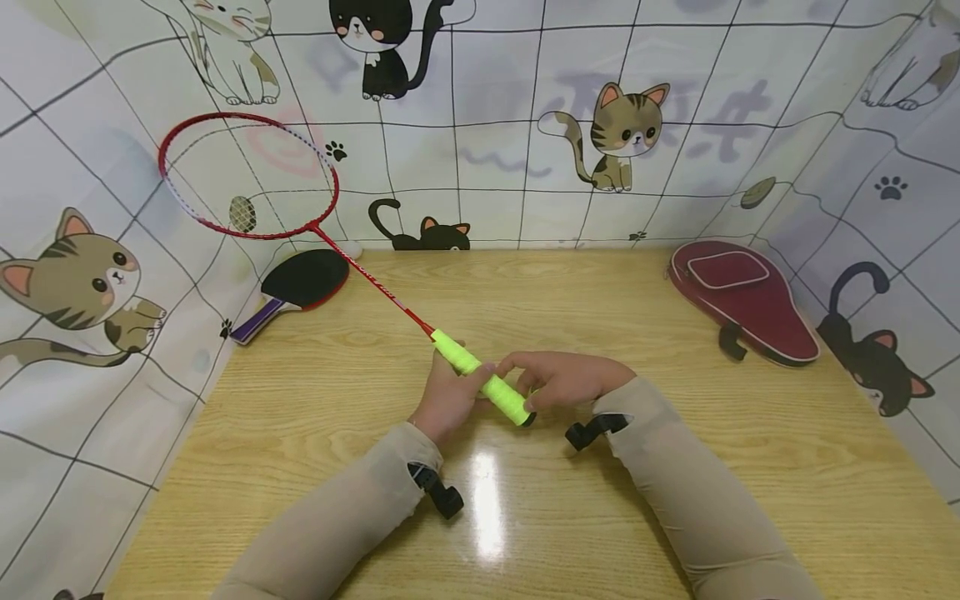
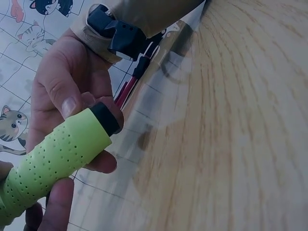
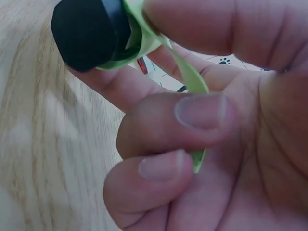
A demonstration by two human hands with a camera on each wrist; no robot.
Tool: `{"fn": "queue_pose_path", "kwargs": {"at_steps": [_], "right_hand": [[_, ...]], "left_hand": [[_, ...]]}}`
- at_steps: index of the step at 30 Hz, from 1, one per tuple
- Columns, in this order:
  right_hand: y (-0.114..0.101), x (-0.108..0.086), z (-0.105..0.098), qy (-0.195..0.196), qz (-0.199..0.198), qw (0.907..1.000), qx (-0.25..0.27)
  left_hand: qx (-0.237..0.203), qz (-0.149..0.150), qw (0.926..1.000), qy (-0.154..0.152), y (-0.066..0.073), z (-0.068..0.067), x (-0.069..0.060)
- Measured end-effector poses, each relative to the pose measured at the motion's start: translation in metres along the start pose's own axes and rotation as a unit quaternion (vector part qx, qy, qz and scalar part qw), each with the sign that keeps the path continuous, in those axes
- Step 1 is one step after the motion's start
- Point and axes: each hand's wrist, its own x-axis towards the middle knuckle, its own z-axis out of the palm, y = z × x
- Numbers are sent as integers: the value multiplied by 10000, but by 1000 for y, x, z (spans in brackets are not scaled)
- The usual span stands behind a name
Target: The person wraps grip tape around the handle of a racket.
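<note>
A badminton racket [image 1: 378, 285] slants across the head view, its red-rimmed head raised at the far left. Perforated lime-green grip tape [image 2: 62, 154] wraps its handle, and a black butt cap [image 3: 86, 33] shows at the end. My left hand [image 1: 448, 396] grips the handle midway, thumb on top. At the butt end, my right hand [image 1: 573, 375] pinches the tape's edge between thumb and fingers. A loose green tape tail [image 3: 190, 74] hangs across the right palm, partly behind two curled fingers.
On the wooden table [image 1: 337, 517], a black-faced table tennis bat [image 1: 307, 279] lies at the back left, with a whitish ball [image 1: 350, 249] behind it. A dark red bat case [image 1: 742, 304] lies at the back right. Cat-print cloth walls [image 1: 495, 167] enclose the table's back and sides.
</note>
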Motion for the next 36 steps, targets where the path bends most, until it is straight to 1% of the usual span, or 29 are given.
{"fn": "queue_pose_path", "kwargs": {"at_steps": [2, 4, 9, 12, 19, 23, 26, 28, 30, 34, 36], "right_hand": [[0, -1, 0, -29, 10, 9999, 104], [0, -1, 0, -66, -64, 9998, 172], [-1, 0, 0, -95, -256, 9995, 142], [0, 1, 0, -100, -225, 9995, 192], [0, -2, -2, 45, -6, 10000, 26], [-1, -2, -2, 19, -105, 9999, -7], [-2, -1, -2, 8, -163, 9999, -40], [-2, -1, -2, 1, -144, 9999, -7], [-2, -1, -3, -11, -117, 9999, 10], [-1, -2, -3, -121, -116, 9997, 194], [-1, -2, -3, -157, -155, 9994, 252]], "left_hand": [[-29, -2, 10000, -50, 1, 0, 0], [-22, 1, 10000, -61, 1, 0, 0], [295, 61, 9995, 44, 1, 0, -1], [427, 101, 9990, 109, 1, 0, -2], [199, 142, 9997, -2, 2, 1, -1], [310, 153, 9994, 34, 2, 0, -1], [286, 103, 9995, 20, 2, 0, -2], [214, 72, 9997, -8, 1, 0, -2], [38, 31, 9999, -94, 1, 0, -2], [-124, 66, 9997, -175, 2, 1, -2], [-127, 79, 9997, -187, 3, 2, -2]]}}
